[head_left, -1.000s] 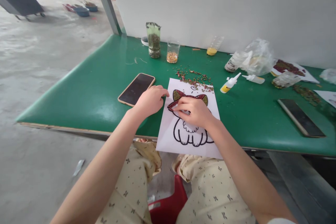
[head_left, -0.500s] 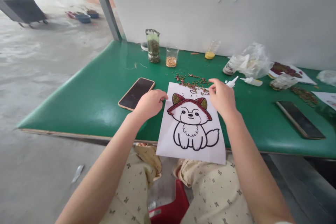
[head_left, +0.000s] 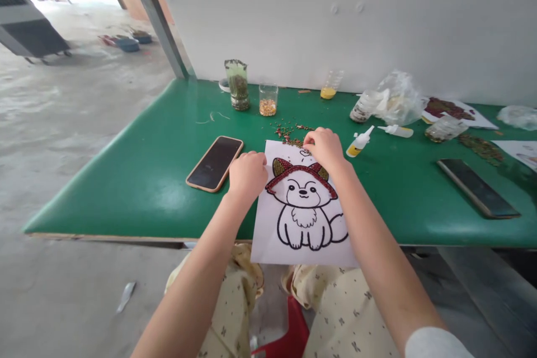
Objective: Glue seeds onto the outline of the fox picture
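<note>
A white paper sheet (head_left: 268,224) with a dog-like cartoon animal drawn on it lies at the table's front edge, its lower part jutting past it. Red and green seeds cover the drawing's ears and the band across its forehead. My left hand (head_left: 248,176) rests at the sheet's left edge, fingers curled; whatever they grip is hidden. Over the top of the sheet, my right hand (head_left: 325,148) has its fingertips pinched beside loose beans (head_left: 289,137); anything held there is too small to make out. To its right stands a glue bottle (head_left: 358,144).
A phone (head_left: 216,162) lies left of the sheet, another phone (head_left: 478,187) far right. Behind are a green-tinted cup (head_left: 238,86), a cup of kernels (head_left: 267,102), a bottle (head_left: 363,107) and plastic bag (head_left: 400,98). A second glue bottle (head_left: 396,131) lies on its side.
My right hand has moved left from the sheet's right side onto its top, its fingers drawing together. The glue bottle it hid now shows. My left hand stays at the left edge.
</note>
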`<state>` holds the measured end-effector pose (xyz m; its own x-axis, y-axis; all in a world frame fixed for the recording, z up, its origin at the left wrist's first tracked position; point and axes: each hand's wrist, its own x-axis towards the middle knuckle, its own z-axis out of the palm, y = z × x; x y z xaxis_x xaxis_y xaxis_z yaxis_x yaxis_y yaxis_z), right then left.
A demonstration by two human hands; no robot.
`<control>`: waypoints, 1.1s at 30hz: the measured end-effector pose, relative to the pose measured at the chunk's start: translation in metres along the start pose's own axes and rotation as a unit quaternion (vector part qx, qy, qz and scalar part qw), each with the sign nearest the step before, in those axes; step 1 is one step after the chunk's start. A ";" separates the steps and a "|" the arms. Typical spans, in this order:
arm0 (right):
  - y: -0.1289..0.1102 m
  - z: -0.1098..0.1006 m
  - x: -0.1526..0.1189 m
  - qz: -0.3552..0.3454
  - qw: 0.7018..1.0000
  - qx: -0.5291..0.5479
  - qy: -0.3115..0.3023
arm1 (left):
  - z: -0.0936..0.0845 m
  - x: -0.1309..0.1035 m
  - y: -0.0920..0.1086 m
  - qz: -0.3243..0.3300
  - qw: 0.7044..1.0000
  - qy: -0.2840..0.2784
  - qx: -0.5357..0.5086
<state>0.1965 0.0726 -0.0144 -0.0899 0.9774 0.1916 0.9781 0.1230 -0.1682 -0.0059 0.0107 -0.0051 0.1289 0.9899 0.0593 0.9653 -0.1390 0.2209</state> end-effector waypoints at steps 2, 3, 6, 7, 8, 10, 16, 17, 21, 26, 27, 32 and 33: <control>0.002 0.005 0.000 -0.004 1.000 0.000 -0.012 | 0.002 -0.001 0.003 0.000 1.000 0.010 0.009; 0.003 0.007 0.000 -0.006 1.000 0.003 -0.017 | 0.003 -0.001 0.004 0.002 1.000 0.012 0.009; 0.005 0.013 0.001 -0.014 0.999 0.011 -0.028 | 0.003 -0.001 0.003 0.000 1.000 0.009 0.000; 0.005 0.014 0.002 -0.018 0.999 0.008 -0.034 | 0.002 -0.001 0.002 -0.001 1.000 0.007 -0.003; 0.005 0.016 0.002 -0.024 0.999 0.001 -0.039 | 0.002 -0.001 0.002 -0.004 1.000 0.007 -0.006; 0.004 0.018 0.002 -0.040 0.998 -0.015 -0.040 | 0.000 -0.001 0.004 -0.015 1.000 0.006 -0.008; -0.003 0.014 -0.019 -0.108 0.992 0.064 0.026 | -0.005 -0.004 0.009 -0.041 0.999 -0.009 -0.009; -0.007 0.010 -0.027 -0.132 0.987 0.091 0.022 | -0.006 -0.005 0.008 -0.038 0.999 -0.008 -0.011; -0.025 -0.004 -0.065 -0.217 0.960 0.164 -0.066 | -0.008 -0.007 0.002 -0.024 0.999 0.001 -0.035; -0.032 -0.007 -0.088 -0.253 0.938 0.202 -0.123 | -0.008 -0.009 -0.001 -0.023 0.999 0.005 -0.037; -0.032 -0.006 -0.088 -0.254 0.936 0.210 -0.124 | -0.009 -0.009 0.000 -0.023 0.999 0.003 -0.036; -0.030 -0.003 -0.087 -0.259 0.930 0.233 -0.118 | -0.011 -0.011 0.002 -0.021 0.999 0.004 -0.036; -0.030 -0.004 -0.086 -0.259 0.930 0.234 -0.117 | -0.011 -0.012 0.002 -0.022 0.999 0.004 -0.035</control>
<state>0.1755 -0.0156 -0.0223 -0.6185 0.7698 0.1577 0.6083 0.5961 -0.5241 -0.0076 -0.0014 0.0057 0.0836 0.9949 0.0559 0.9516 -0.0964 0.2919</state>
